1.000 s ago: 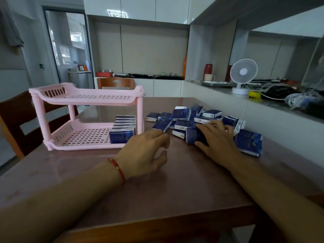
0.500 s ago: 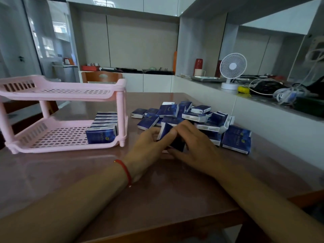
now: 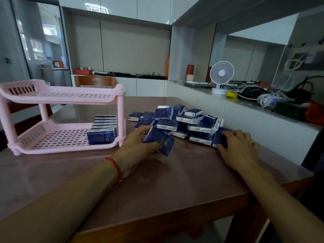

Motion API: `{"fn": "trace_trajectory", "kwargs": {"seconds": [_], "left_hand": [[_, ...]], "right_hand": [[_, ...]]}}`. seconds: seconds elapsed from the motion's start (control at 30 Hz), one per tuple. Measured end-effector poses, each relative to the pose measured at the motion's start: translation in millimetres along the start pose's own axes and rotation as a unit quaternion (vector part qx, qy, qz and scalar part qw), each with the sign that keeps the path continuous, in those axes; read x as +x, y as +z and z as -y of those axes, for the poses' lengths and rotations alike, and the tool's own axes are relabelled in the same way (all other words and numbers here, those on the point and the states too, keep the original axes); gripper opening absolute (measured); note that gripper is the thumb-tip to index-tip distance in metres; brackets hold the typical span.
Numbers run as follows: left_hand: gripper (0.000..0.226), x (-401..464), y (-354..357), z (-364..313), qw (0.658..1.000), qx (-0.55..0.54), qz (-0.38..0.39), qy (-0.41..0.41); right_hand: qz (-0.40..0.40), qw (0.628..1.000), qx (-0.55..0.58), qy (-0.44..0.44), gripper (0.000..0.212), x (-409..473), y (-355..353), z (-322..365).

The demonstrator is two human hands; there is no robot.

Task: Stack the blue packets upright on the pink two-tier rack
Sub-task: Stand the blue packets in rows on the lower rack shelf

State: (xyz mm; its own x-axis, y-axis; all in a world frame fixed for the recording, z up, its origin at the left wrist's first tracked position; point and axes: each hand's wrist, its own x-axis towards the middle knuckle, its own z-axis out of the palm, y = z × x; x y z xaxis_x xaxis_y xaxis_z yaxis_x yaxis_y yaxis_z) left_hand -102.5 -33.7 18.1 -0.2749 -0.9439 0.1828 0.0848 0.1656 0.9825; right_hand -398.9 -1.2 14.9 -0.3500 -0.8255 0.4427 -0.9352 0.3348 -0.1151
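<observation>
Getting a blue packet (image 3: 159, 140) over to the pink two-tier rack (image 3: 63, 95) looks like the step in hand. That packet is gripped by the left hand (image 3: 138, 148), thumb under the near edge and fingers curled over the far side, and it's tilted, with one corner touching the table (image 3: 175, 186) or just off it, hard to tell which. For a clean placement it'd probably be best turned upright while it's held, before it gets anywhere near the rack post, and slid in face-forward against the row already there.

The right hand (image 3: 238, 144) is laid over another packet (image 3: 220, 137) at the near right end of the loose pile (image 3: 182, 120), fingers bent over its top. It reads as a grip being taken, but whether the packet is lifted can't be told. A quick squeeze on the narrow sides is likely safer than the flat faces, since these look like soft tissue packs that would dent.

As for containers: on the rack's lower tier, a row of upright packets (image 3: 103, 132) is lined up along the right end, just left of the left-hand fingertips, with the post between. The rest of that tier is bare grid, and nothing is seen on the top tier. Most packets are heaped beyond both sets of fingers, so plenty is left to be done.
</observation>
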Motion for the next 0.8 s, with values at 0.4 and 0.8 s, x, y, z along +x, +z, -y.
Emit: {"fn": "trace_trajectory", "kwargs": {"seconds": [0.4, 0.8], "left_hand": [[0.026, -8, -4, -6, 0.991, 0.125, -0.018, 0.041], [0.062, -11, -18, -9, 0.964, 0.235, 0.080, 0.096]], "right_hand": [[0.019, 0.924, 0.303, -0.232, 0.069, -50, -43, 13], [0.051, 0.892, 0.321, -0.316, 0.081, -56, -11, 96]]}}
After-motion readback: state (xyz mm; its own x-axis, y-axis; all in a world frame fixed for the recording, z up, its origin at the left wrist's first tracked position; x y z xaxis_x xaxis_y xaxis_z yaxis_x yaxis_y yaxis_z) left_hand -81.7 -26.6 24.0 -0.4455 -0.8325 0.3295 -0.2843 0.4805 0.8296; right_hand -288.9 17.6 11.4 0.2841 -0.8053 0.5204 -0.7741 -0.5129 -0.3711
